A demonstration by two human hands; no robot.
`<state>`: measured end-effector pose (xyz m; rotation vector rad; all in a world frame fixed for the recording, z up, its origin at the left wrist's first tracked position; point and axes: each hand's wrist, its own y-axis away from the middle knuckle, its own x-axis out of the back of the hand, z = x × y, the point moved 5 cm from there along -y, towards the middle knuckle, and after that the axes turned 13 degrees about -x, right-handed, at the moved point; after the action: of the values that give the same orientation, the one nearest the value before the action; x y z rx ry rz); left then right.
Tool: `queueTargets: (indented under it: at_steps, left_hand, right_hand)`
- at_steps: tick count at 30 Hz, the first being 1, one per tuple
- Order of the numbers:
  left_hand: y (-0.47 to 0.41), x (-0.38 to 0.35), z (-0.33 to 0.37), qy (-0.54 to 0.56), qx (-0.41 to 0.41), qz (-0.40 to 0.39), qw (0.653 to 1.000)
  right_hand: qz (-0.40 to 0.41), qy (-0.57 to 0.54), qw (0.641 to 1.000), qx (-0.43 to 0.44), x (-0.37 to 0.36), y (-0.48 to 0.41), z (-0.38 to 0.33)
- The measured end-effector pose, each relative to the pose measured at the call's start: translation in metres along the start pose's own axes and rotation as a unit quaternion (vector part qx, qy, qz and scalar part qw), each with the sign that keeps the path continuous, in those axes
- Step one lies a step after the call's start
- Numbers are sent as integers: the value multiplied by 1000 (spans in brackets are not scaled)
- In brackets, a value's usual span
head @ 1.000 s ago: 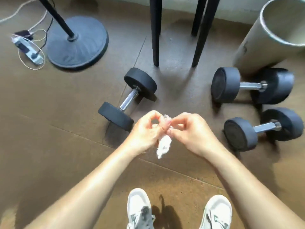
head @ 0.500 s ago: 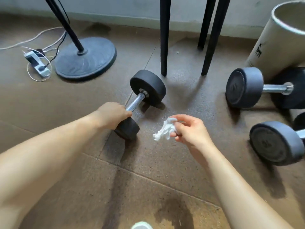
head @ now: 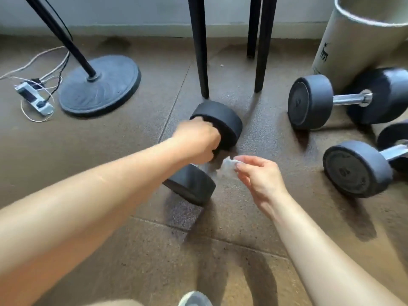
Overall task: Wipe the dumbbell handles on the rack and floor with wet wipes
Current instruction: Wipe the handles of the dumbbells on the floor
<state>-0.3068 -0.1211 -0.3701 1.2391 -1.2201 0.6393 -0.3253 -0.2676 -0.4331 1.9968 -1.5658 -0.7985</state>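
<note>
Person's left hand [head: 198, 140] was closed over the middle of the centre dumbbell [head: 218, 123], fingers curled down between its two black heads. The handle itself was hidden under the hand. This dumbbell sat at an angle on the brown floor [head: 132, 250], far head near the black furniture legs [head: 199, 51], near head toward the person. Could not tell whether it was lifted clear.

The right hand [head: 260, 175] pinched a crumpled white wet wipe [head: 228, 165] at the fingertips. The wipe hung just beside the left hand, close by the handle. Contact was not discernible because of blur.

On the right were the upper right dumbbell [head: 311, 102], in front of a pale cylindrical bin [head: 357, 45], and the lower right dumbbell [head: 355, 168], chrome handles showing. On the left were a round stand base [head: 99, 85] and a power strip [head: 33, 99] with cables. The toe of a pale shoe [head: 194, 299] showed at the bottom edge.
</note>
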Motion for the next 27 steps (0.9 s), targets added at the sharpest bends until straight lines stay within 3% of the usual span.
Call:
queueTargets:
  at_steps: [3,5,8,10,12,15,19,21,23,27]
  left_hand:
    - [44,-68,-21,211,118,-103,965]
    - [55,-97,-6,317,135,-92,934]
    - [43,-95,30,204,128,-38,970]
    - [43,-83,53,88,120,-5,989]
    - [44,-80,64,47,94,58,993]
    - [48,-84,62,85,40,167,982]
    - [46,-93,63,217,5,245,945]
    - [44,-95,61,282,10,285,916]
    - [42,-98,59,325,17,308,894]
    - [33,-103,61,338,4,295,894]
  right_hand:
    - [5,-11,1000,-26,2,-8,10]
    - [4,-1,999,-39,2,-17,19]
    - [31,-15,998,-44,8,-28,28]
    - [85,29,996,-25,16,-37,32]
    - [113,79,990,-5,22,-48,31]
    - [73,93,993,-2,13,-65,29]
    - [28,160,986,42,9,-79,30]
    - [46,226,969,86,15,-82,31]
    - [135,257,943,161,23,-91,22]
    - [299,303,858,288,25,-110,-2]
